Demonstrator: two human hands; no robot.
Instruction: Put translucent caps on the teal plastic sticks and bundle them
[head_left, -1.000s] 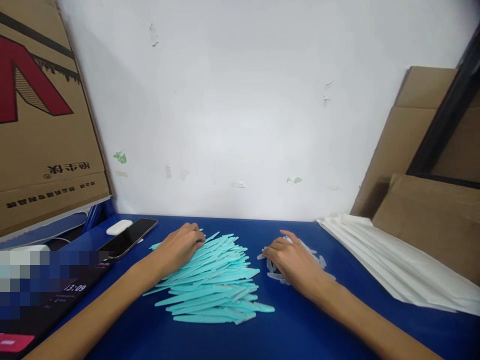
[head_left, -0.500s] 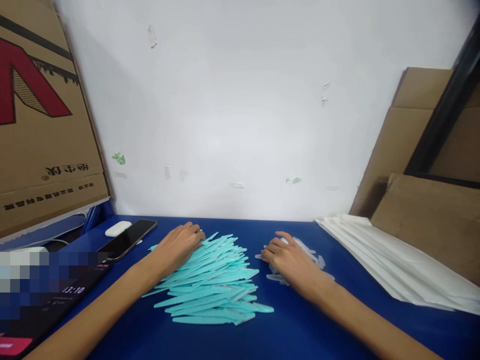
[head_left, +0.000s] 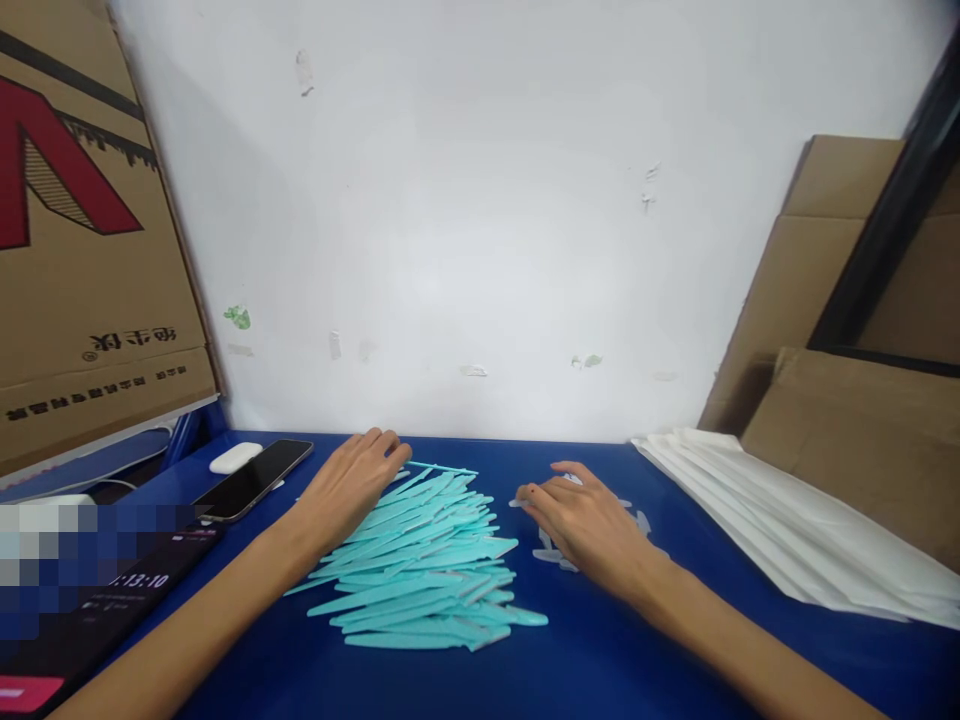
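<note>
A large pile of teal eyebrow razors (head_left: 427, 560), slim with tapered handles, is spread on the blue table between my hands. At the pile's back left, my left hand (head_left: 364, 480) is closed with its fingertips on one teal eyebrow razor (head_left: 446, 467), which points right from them. My right hand (head_left: 589, 520) is closed over a small heap of clear plastic caps (head_left: 553, 553) to the right of the pile. From its fingertips a single clear cap (head_left: 517, 502) sticks out to the left. Much of the heap is hidden under that hand.
A phone (head_left: 259, 480) and a white case (head_left: 236, 458) lie at the back left, with another lit phone (head_left: 127, 600) nearer. White sheets (head_left: 787, 530) lie at the right. Cardboard (head_left: 97, 250) stands at the left, and a white wall (head_left: 480, 220) rises behind the table.
My left hand has lifted slightly up and back, and a teal razor now shows in its fingertips. My right hand has shifted a little over the caps with one between its fingers.
</note>
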